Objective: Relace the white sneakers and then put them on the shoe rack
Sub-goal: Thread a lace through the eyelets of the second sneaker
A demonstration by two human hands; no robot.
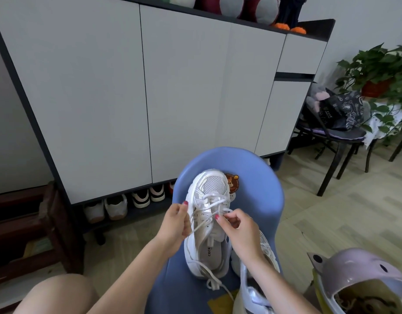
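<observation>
A white sneaker lies on a blue chair, toe pointing away from me. Its white lace crosses the upper eyelets, and a loose end trails past the heel. My left hand holds the shoe's left side and pinches a lace strand. My right hand pinches the lace at the right eyelets. The second white sneaker sits lower right, partly hidden under my right forearm.
A tall grey cabinet stands ahead, with several shoes on its open bottom shelf. A dark wooden rack is at left. A black chair with a bag and plants stand at right. A lilac helmet lies lower right.
</observation>
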